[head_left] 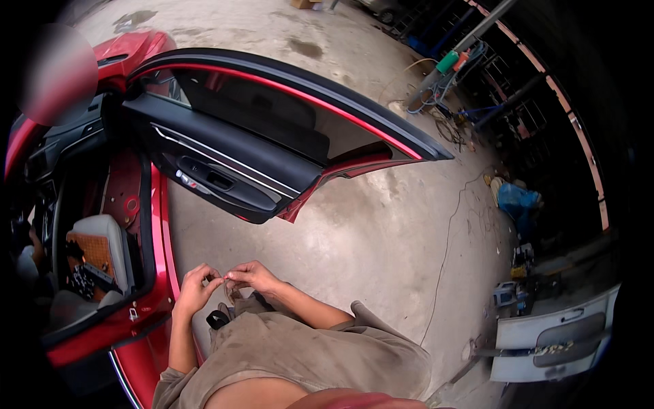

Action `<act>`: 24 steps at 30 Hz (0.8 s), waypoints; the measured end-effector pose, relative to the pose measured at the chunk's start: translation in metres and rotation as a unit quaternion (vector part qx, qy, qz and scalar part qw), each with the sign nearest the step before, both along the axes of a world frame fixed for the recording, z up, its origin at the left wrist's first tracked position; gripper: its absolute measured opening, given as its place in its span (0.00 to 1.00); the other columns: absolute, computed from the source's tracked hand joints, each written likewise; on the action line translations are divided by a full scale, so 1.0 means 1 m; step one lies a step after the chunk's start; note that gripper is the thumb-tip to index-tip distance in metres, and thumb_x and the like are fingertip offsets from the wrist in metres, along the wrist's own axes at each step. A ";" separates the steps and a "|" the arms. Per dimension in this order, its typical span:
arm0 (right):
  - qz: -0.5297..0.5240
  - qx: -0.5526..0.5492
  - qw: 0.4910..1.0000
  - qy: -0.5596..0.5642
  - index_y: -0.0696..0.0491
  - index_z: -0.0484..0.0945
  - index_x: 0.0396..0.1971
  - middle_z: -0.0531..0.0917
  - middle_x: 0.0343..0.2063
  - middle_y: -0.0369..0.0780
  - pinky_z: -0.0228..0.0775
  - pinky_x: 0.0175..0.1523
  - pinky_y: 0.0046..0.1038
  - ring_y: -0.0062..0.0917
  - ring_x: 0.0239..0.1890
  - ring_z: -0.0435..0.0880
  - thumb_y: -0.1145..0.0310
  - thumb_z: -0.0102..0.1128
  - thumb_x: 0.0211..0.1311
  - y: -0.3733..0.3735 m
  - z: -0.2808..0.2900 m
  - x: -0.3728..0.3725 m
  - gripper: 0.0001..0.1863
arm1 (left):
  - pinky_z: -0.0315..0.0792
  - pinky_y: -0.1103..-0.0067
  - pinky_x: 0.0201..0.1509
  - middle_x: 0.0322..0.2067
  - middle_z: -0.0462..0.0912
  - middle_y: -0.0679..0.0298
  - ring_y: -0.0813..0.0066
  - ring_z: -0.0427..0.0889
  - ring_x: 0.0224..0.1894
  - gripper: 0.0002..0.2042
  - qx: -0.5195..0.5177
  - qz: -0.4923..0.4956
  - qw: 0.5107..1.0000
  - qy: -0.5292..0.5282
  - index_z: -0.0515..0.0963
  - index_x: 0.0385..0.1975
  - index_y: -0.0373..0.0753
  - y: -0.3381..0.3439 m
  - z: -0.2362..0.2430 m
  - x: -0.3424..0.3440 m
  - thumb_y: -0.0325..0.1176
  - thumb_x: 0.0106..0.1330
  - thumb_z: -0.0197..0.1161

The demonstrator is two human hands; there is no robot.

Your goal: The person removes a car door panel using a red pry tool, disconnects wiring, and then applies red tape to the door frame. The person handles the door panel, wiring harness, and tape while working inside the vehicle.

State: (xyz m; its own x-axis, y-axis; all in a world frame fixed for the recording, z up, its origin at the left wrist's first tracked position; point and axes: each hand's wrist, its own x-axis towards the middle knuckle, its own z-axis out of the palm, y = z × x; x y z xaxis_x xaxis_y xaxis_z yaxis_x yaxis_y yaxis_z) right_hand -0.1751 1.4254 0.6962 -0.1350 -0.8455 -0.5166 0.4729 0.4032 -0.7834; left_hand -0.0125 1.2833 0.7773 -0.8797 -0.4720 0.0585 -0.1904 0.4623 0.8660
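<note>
My left hand [198, 287] and my right hand [253, 275] meet fingertip to fingertip in front of my body, just right of the red door sill [163, 252] of a car. Both are closed in a pinch. A tiny reddish spot shows between the fingertips, too small to name. Beyond the hands, the red car door [231, 157] stands wide open, its black inner panel with armrest and window facing me. Through the doorway a grey seat [116, 238] with an orange-brown patterned cover is visible.
Loose items, one a dark box-like piece [100, 278], lie on the seat. A thin cable [446, 262] crosses the concrete floor on the right. Farther right are a post with hoses [446, 75], a blue bag [518, 201] and a detached pale door panel [555, 337].
</note>
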 end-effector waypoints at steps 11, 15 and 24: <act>-0.094 -0.028 0.982 0.158 0.51 0.84 0.46 0.86 0.35 0.33 0.72 0.44 0.24 0.17 0.39 0.81 0.54 0.61 0.65 0.010 0.028 -0.025 0.18 | 0.73 0.70 0.35 0.25 0.79 0.62 0.61 0.80 0.31 0.11 -0.156 -0.191 0.969 -0.006 0.82 0.23 0.38 -0.029 0.013 -0.088 0.36 0.45 0.76; -0.121 -0.030 0.984 0.125 0.51 0.83 0.48 0.86 0.39 0.36 0.72 0.48 0.29 0.21 0.46 0.82 0.52 0.59 0.66 0.042 0.042 -0.048 0.20 | 0.73 0.70 0.34 0.25 0.78 0.62 0.62 0.79 0.31 0.11 -0.185 -0.205 0.961 0.034 0.81 0.22 0.38 -0.001 0.022 -0.122 0.36 0.46 0.76; -0.140 -0.081 0.986 -0.026 0.54 0.80 0.48 0.84 0.47 0.41 0.71 0.55 0.38 0.28 0.54 0.80 0.49 0.49 0.72 0.164 0.023 -0.112 0.24 | 0.71 0.68 0.34 0.24 0.77 0.63 0.60 0.78 0.31 0.16 -0.159 -0.285 0.942 0.082 0.78 0.22 0.38 0.119 -0.001 -0.218 0.40 0.42 0.78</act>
State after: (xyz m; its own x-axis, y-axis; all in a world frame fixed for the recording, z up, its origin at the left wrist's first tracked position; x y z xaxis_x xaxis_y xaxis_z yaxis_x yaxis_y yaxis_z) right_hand -0.2873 1.5892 0.7193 -0.3518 -0.8504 -0.3912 0.5902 0.1228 -0.7979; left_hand -0.2305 1.4027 0.7765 -0.9516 0.1389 0.2741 0.2916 0.6892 0.6633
